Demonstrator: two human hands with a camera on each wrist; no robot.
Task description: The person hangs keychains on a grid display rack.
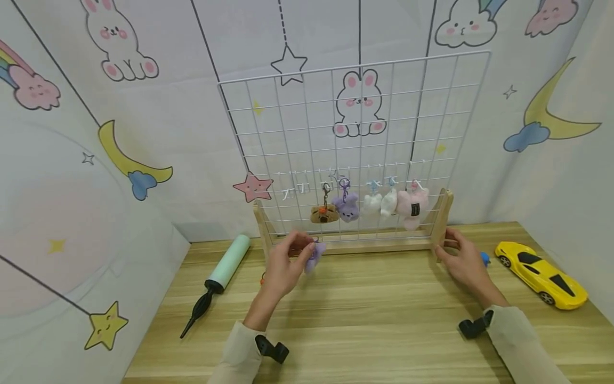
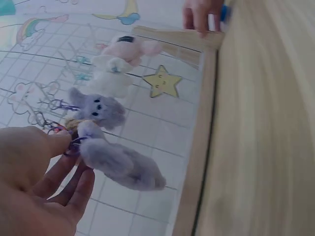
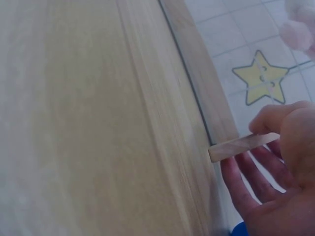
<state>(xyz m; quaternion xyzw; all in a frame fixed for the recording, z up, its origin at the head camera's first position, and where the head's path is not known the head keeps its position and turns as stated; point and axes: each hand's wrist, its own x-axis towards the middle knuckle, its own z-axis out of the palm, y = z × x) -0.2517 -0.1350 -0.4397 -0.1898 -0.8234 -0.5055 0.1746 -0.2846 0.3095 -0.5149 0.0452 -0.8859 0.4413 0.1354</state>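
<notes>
My left hand (image 1: 283,266) pinches a purple plush keychain (image 2: 123,164) by its ring, in front of the lower part of a white wire grid rack (image 1: 355,70). My right hand (image 1: 462,261) grips the wooden foot (image 3: 236,147) at the rack's right end, thumb on one side and fingers on the other. From hooks on the grid hang a brown plush keychain (image 1: 324,214), another purple plush keychain (image 1: 347,208), two small white plush keychains (image 1: 372,204) and a pink plush keychain (image 1: 412,205). White hooks (image 1: 303,188) at the left carry nothing.
A mint-green hand pump (image 1: 230,261) with a black nozzle lies left of the rack. On the right are a yellow toy car (image 1: 542,274) and a blue item (image 1: 485,260), partly behind my right hand. Something orange (image 1: 262,280) shows beside my left hand.
</notes>
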